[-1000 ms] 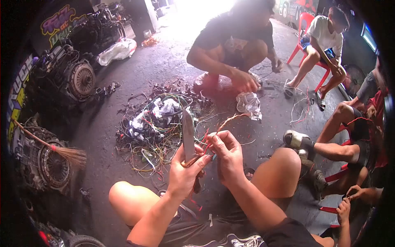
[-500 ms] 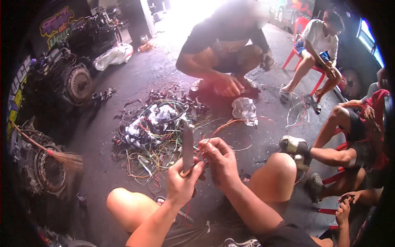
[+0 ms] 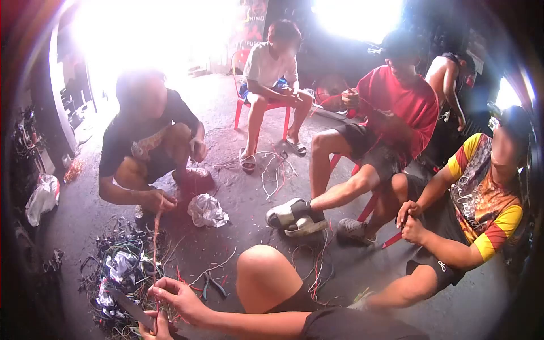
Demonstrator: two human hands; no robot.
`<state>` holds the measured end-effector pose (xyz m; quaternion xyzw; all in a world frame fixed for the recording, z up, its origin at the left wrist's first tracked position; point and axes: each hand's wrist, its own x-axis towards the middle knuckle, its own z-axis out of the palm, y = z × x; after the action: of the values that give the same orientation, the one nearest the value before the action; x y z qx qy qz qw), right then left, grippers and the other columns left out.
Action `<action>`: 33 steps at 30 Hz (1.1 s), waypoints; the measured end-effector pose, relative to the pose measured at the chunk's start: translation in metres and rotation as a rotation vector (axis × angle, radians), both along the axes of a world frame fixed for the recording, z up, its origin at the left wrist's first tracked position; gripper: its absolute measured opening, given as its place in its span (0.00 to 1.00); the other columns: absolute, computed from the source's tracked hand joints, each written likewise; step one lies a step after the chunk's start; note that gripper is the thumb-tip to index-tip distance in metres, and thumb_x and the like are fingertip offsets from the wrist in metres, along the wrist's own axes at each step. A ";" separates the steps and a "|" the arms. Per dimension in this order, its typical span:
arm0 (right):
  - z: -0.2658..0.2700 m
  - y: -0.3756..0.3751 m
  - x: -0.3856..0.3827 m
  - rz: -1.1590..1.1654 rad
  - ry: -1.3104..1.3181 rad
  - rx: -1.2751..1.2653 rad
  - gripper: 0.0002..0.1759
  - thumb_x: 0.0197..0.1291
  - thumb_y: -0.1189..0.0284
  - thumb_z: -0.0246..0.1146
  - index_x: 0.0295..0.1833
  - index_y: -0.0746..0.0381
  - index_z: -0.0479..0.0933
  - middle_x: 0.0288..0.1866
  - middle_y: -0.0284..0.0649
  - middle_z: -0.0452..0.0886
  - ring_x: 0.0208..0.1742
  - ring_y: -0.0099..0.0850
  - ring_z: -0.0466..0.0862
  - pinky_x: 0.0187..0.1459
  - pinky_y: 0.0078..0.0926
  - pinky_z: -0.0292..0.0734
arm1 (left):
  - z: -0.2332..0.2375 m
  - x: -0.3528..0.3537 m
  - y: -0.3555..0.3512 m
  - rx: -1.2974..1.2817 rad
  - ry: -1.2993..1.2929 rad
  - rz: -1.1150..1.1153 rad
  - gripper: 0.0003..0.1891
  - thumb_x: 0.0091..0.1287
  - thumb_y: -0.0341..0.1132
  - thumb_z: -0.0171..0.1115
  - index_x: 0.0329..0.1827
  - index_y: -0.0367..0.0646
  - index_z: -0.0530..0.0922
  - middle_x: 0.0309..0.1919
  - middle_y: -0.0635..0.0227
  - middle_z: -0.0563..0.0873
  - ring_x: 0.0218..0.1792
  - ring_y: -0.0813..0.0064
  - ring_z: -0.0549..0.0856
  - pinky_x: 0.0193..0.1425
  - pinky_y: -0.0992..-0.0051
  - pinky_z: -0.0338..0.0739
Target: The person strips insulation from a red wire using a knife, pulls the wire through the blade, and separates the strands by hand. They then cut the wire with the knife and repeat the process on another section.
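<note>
The right hand (image 3: 180,300), forearm nearly level, pinches the wire (image 3: 156,243), which runs up beyond its fingers; just below, the left hand (image 3: 158,328) clasps the knife (image 3: 132,308), blade slanting up-left of its fingers.

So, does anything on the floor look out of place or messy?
Yes. The wires lie in a tangled heap on the floor, mixed with crumpled white material. Pliers lie loose nearby, handles spread, which looks a little untidy.

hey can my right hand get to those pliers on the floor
Probably yes: the pliers lie on the floor just beyond your right hand, with nothing seen covering them, though it appears to pinch a wire it might need to release.
</note>
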<state>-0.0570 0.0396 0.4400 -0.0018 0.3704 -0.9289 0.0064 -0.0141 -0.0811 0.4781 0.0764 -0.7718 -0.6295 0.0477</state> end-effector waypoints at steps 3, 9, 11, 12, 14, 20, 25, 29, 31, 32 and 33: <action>-0.005 0.008 0.002 0.048 -0.065 0.014 0.14 0.71 0.62 0.64 0.51 0.62 0.79 0.47 0.32 0.82 0.52 0.22 0.78 0.57 0.23 0.73 | 0.002 0.006 0.004 -0.082 0.084 -0.032 0.11 0.67 0.35 0.70 0.45 0.36 0.86 0.37 0.64 0.89 0.33 0.75 0.85 0.38 0.76 0.80; -0.003 0.011 0.003 0.161 -0.122 -0.144 0.16 0.70 0.62 0.64 0.53 0.63 0.78 0.51 0.33 0.82 0.53 0.24 0.79 0.56 0.28 0.77 | 0.009 0.010 0.003 0.511 -0.202 -0.148 0.11 0.69 0.38 0.69 0.46 0.39 0.84 0.33 0.69 0.87 0.33 0.74 0.85 0.39 0.75 0.80; -0.005 0.010 0.004 0.156 -0.079 -0.178 0.16 0.69 0.63 0.65 0.53 0.63 0.78 0.53 0.36 0.82 0.53 0.26 0.79 0.54 0.37 0.82 | 0.012 0.008 0.015 0.490 -0.174 -0.087 0.10 0.70 0.37 0.66 0.50 0.44 0.80 0.28 0.76 0.80 0.28 0.83 0.79 0.28 0.80 0.74; 0.001 0.011 0.005 0.084 -0.074 -0.161 0.15 0.69 0.64 0.65 0.53 0.63 0.78 0.52 0.38 0.82 0.53 0.28 0.81 0.49 0.42 0.86 | 0.003 0.005 0.019 0.426 -0.145 0.017 0.13 0.70 0.36 0.65 0.54 0.47 0.76 0.26 0.79 0.76 0.25 0.86 0.76 0.21 0.81 0.72; 0.016 0.018 0.011 -0.023 0.006 0.020 0.13 0.69 0.65 0.65 0.51 0.63 0.79 0.49 0.39 0.84 0.50 0.28 0.83 0.44 0.31 0.83 | 0.008 0.006 0.019 0.489 -0.070 -0.048 0.12 0.66 0.29 0.66 0.50 0.45 0.76 0.32 0.76 0.79 0.30 0.82 0.79 0.30 0.78 0.78; 0.025 0.016 0.012 0.025 -0.108 -0.146 0.07 0.67 0.73 0.65 0.47 0.64 0.79 0.47 0.40 0.86 0.40 0.20 0.80 0.46 0.20 0.77 | 0.006 0.006 0.004 0.425 -0.096 -0.065 0.06 0.66 0.29 0.70 0.41 0.41 0.81 0.27 0.74 0.84 0.27 0.84 0.82 0.33 0.82 0.75; 0.036 0.021 0.012 0.073 -0.099 -0.281 0.03 0.68 0.75 0.64 0.44 0.61 0.78 0.48 0.40 0.85 0.43 0.24 0.80 0.49 0.24 0.76 | -0.001 -0.001 0.003 0.564 -0.101 -0.300 0.07 0.71 0.34 0.66 0.40 0.39 0.80 0.29 0.65 0.85 0.28 0.76 0.83 0.36 0.74 0.80; 0.030 0.022 0.011 0.104 -0.080 -0.253 0.05 0.68 0.72 0.64 0.45 0.60 0.77 0.50 0.40 0.83 0.48 0.27 0.81 0.53 0.29 0.76 | 0.005 -0.001 0.000 0.809 -0.292 -0.362 0.10 0.73 0.36 0.64 0.39 0.36 0.82 0.29 0.67 0.85 0.31 0.77 0.83 0.38 0.74 0.78; 0.025 0.021 0.008 0.051 -0.036 -0.172 0.04 0.68 0.72 0.64 0.44 0.60 0.77 0.48 0.39 0.83 0.48 0.27 0.81 0.53 0.28 0.74 | 0.013 -0.002 0.002 0.700 -0.243 -0.328 0.08 0.71 0.34 0.67 0.41 0.38 0.80 0.30 0.70 0.84 0.32 0.80 0.83 0.38 0.78 0.77; 0.023 0.022 0.007 0.034 -0.028 -0.126 0.04 0.68 0.73 0.64 0.44 0.61 0.77 0.48 0.39 0.83 0.48 0.27 0.81 0.53 0.28 0.74 | 0.016 -0.001 0.008 0.643 -0.180 -0.273 0.08 0.70 0.33 0.68 0.42 0.38 0.80 0.30 0.71 0.84 0.32 0.81 0.83 0.38 0.79 0.77; 0.022 0.022 0.007 0.018 -0.022 -0.079 0.04 0.68 0.73 0.63 0.44 0.61 0.77 0.48 0.39 0.83 0.47 0.27 0.81 0.53 0.28 0.74 | 0.016 0.000 0.010 0.587 -0.119 -0.217 0.08 0.70 0.32 0.68 0.43 0.38 0.79 0.30 0.71 0.84 0.32 0.82 0.82 0.38 0.80 0.77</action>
<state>-0.0496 0.0617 0.4616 0.0052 0.3334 -0.9426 0.0186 -0.0140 -0.0707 0.4937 0.0409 -0.5621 -0.8213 -0.0888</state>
